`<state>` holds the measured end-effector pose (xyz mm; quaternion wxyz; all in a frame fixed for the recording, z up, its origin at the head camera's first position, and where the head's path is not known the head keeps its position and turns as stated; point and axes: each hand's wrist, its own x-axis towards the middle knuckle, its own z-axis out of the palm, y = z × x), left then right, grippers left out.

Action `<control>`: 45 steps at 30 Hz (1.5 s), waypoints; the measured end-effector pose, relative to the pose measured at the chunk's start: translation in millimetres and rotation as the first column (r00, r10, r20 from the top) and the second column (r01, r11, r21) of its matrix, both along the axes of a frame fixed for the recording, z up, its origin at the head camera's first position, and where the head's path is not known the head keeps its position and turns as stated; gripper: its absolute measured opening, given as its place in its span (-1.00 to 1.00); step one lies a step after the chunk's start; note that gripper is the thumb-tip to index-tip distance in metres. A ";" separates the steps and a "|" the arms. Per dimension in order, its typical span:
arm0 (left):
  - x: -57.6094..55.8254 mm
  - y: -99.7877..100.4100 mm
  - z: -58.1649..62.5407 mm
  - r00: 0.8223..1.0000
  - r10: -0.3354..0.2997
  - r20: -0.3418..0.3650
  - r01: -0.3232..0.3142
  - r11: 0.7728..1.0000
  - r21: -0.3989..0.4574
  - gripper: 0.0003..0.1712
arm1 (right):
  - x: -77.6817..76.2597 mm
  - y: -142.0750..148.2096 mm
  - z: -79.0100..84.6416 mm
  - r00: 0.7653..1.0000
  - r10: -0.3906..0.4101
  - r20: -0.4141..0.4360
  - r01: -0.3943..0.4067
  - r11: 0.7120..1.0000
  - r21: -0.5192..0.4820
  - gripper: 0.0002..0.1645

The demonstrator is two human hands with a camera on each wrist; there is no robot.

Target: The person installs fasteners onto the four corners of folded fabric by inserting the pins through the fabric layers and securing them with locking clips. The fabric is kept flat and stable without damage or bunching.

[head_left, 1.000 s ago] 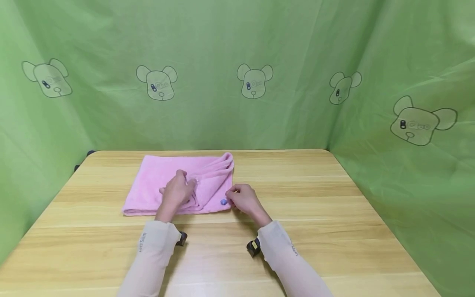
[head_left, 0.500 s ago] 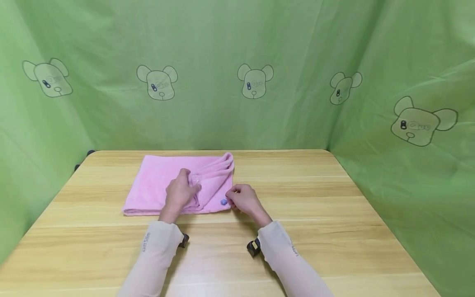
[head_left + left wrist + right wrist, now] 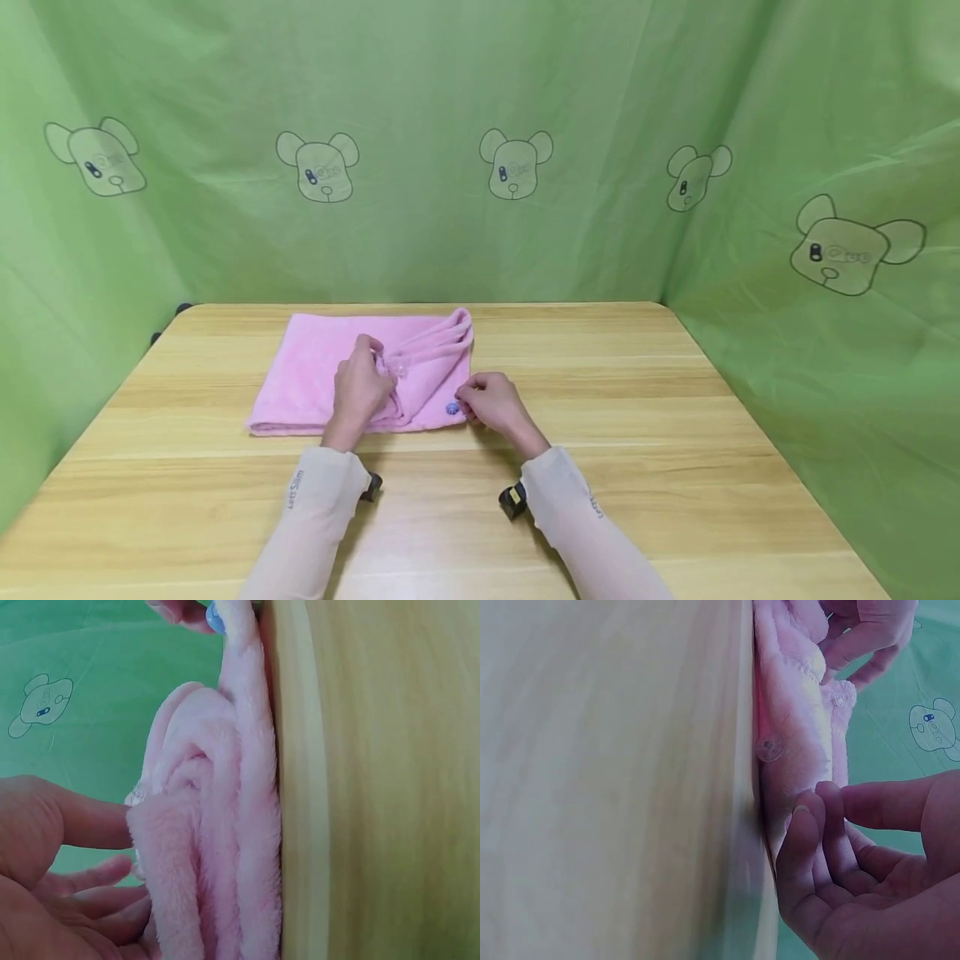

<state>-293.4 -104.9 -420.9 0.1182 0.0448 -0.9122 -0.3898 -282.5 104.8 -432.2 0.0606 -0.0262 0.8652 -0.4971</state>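
Note:
A folded pink plush cloth (image 3: 315, 367) lies at the back left of the wooden table, its right part gathered in soft pleats. My left hand (image 3: 362, 385) grips a raised fold in its middle; the left wrist view shows the thumb on one side of the rolled layers (image 3: 217, 825) and fingers at their edge. Right beside that hand is a small clear plastic piece (image 3: 397, 367). At the cloth's lower right corner sits a small blue button-like piece (image 3: 452, 408). My right hand (image 3: 491, 403) pinches the cloth edge next to it. A clear disc (image 3: 770, 748) shows low on the cloth.
The light wooden table (image 3: 600, 467) reaches out to the right and in front of the cloth. Green curtains (image 3: 420, 242) with printed bear heads hang behind and on both sides. A small dark camera (image 3: 513, 500) is strapped to the right wrist.
My left hand's thumb reached right to the clear piece, then drew back left, and more of that piece shows now. The right hand has stayed at the corner.

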 end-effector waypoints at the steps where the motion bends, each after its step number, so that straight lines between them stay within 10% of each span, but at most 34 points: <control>1: 0.2 0.0 0.3 1.000 0.015 -0.007 -0.015 1.000 0.018 -0.40 | -0.1 -0.4 -0.2 1.000 0.001 -0.004 -0.001 1.000 0.000 -0.81; 7: 1.4 -1.8 1.7 0.995 0.082 -0.058 -0.078 0.995 0.064 -0.50 | 0.7 -2.5 0.8 0.999 0.006 -0.035 -0.006 1.000 -0.004 -0.81; 19: 2.2 -5.0 1.7 0.999 -0.015 -0.037 0.013 0.999 -0.047 -0.80 | 1.2 -2.8 0.8 1.000 0.009 -0.013 -0.009 1.000 -0.011 -0.80; 30: 1.1 -2.0 0.9 0.985 -0.144 0.097 0.148 0.989 -0.028 -0.60 | 1.6 -2.4 0.0 1.000 0.010 -0.014 -0.010 1.000 -0.011 -0.80; 39: -1.4 0.5 -1.6 0.995 -0.090 0.046 0.086 0.993 0.082 -0.95 | 0.9 -1.6 -0.5 1.000 0.008 0.003 -0.008 1.000 -0.024 -0.79; 45: -0.9 2.7 0.0 0.992 -0.114 0.048 0.110 0.991 0.074 -0.84 | 0.7 -1.7 0.9 1.000 0.011 0.011 -0.010 1.000 -0.022 -0.79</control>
